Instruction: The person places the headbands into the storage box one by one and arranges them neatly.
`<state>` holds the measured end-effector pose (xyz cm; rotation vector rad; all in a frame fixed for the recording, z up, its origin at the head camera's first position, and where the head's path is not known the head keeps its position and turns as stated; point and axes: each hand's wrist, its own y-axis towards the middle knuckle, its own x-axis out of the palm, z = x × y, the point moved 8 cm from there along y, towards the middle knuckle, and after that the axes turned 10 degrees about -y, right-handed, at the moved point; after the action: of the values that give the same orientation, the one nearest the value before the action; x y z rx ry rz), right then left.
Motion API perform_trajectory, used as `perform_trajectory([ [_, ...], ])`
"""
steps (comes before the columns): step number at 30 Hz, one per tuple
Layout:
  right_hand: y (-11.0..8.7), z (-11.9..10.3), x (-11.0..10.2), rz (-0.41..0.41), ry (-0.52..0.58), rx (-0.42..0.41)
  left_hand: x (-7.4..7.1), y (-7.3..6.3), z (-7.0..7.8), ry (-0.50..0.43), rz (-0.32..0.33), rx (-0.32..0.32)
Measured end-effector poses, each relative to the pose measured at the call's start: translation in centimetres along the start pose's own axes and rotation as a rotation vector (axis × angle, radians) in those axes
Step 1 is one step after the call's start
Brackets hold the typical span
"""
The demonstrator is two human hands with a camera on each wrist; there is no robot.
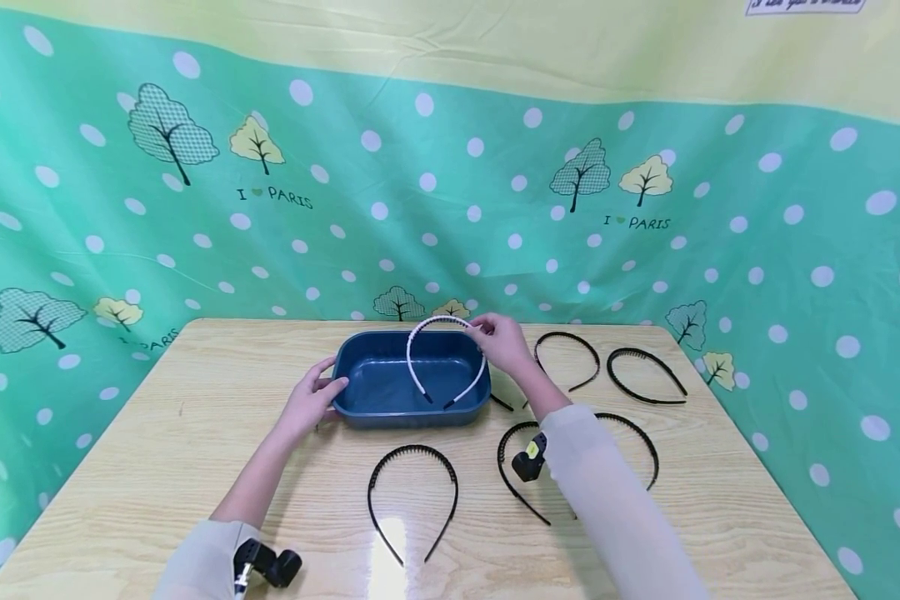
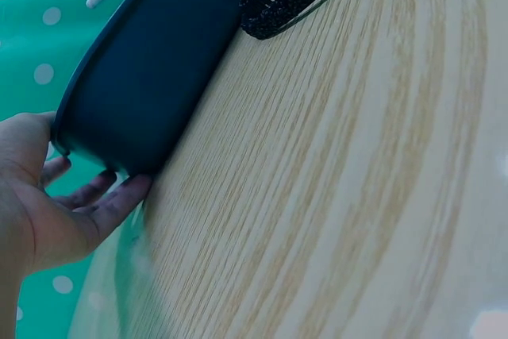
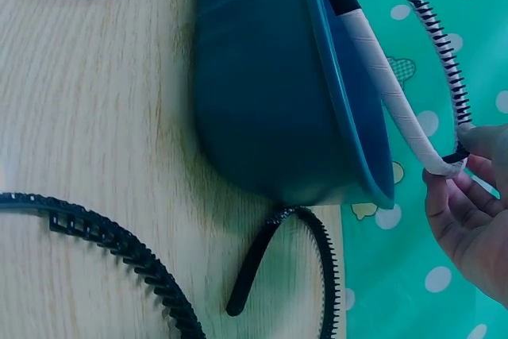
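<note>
A white headband (image 1: 411,354) with black tips and dark teeth is pinched in my right hand (image 1: 501,342), above the right half of a blue plastic basin (image 1: 390,417). In the right wrist view the fingertips and thumb grip the side of the headband (image 3: 389,89), over the basin's rim (image 3: 333,77). At the basin's left end, my left hand (image 1: 311,400) holds the wall, thumb over the rim. The left wrist view shows its fingers curled under the outside of the basin (image 2: 151,61). Bare basin floor shows around the headband.
A black toothed headband (image 1: 412,448) lies on the wooden table (image 1: 195,417) in front of the basin. Several more black headbands lie to the right, among them one at the far right (image 1: 633,398) and one partly under my right forearm (image 1: 637,429). A polka-dot curtain (image 1: 450,208) hangs behind.
</note>
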<state>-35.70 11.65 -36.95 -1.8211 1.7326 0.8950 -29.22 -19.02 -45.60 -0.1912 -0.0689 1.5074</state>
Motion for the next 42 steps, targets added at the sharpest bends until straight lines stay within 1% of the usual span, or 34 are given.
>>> perform_trajectory([
  [10,-0.1,-0.4,0.7,0.041,0.033,-0.002,0.1,-0.3,0.4,-0.008,-0.002,0.002],
  [19,-0.4,-0.5,1.5,0.067,0.026,-0.014,0.1,-0.2,0.2,-0.001,0.007,0.004],
  [25,-0.6,-0.7,2.0,0.064,0.008,-0.045,0.2,-0.3,0.2,-0.002,0.008,0.006],
  [33,-0.7,-0.6,2.7,0.058,0.003,-0.050,0.3,-0.3,0.2,-0.012,-0.003,0.011],
  [42,-1.0,-0.9,2.9,0.075,0.002,-0.064,0.2,-0.2,0.1,-0.027,-0.003,0.007],
])
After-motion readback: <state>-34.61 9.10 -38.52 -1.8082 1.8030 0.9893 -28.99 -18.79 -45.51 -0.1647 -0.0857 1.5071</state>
